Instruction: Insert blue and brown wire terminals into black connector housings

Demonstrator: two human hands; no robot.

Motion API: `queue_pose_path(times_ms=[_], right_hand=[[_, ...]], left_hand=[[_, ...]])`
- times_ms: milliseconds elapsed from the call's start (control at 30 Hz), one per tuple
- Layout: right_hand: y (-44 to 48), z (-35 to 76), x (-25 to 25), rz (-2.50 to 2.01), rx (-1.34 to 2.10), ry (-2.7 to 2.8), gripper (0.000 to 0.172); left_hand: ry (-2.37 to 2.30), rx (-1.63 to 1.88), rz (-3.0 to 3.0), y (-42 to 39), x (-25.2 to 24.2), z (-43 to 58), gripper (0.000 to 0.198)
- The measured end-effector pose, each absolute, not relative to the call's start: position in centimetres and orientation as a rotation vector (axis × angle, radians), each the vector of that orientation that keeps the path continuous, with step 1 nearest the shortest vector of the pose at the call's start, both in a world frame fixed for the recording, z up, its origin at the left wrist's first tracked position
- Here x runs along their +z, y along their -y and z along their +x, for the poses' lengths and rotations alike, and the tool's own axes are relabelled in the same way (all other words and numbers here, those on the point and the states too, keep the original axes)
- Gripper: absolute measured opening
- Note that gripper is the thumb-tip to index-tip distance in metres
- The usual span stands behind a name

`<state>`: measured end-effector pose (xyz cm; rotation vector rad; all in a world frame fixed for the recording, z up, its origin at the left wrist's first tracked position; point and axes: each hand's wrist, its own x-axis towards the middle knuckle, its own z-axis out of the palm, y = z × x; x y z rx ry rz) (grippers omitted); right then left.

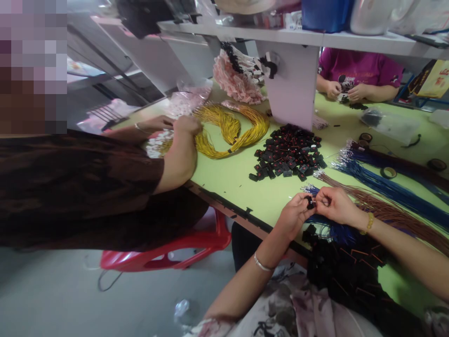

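Note:
Between the fingertips of my left hand (293, 214) is a small black connector housing (310, 202). My right hand (335, 206), with a yellow bracelet at its wrist, pinches a thin wire whose bright metal end meets the housing. Whether that end sits inside it is too small to tell. Under and beside my hands lie blue wires (345, 234) and a bundle of brown wires (396, 208). A dark heap of black connectors (336, 262) lies close to my body, below my hands. Farther off is a loose pile of black connectors (289, 152) with red parts.
At left a co-worker (84, 187) handles white pieces beside yellow wires (224, 126). Another person (361, 75) works across the green table (224, 178). A shelf (245, 32) with an upright panel (291, 84) stands over it. A red stool (168, 252) and tape rolls (388, 173) are visible.

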<state>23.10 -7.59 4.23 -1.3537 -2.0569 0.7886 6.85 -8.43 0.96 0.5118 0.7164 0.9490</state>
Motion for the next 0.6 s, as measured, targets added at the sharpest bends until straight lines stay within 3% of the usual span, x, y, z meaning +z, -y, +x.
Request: queue_pose_path(times_ms=[600], right_hand=[[7.2, 24.4, 4.2, -1.312, 0.86, 2.175, 0.01]], left_hand=[[-0.885, 0.96, 0.578, 8.8, 1.2, 7.9, 0.042]])
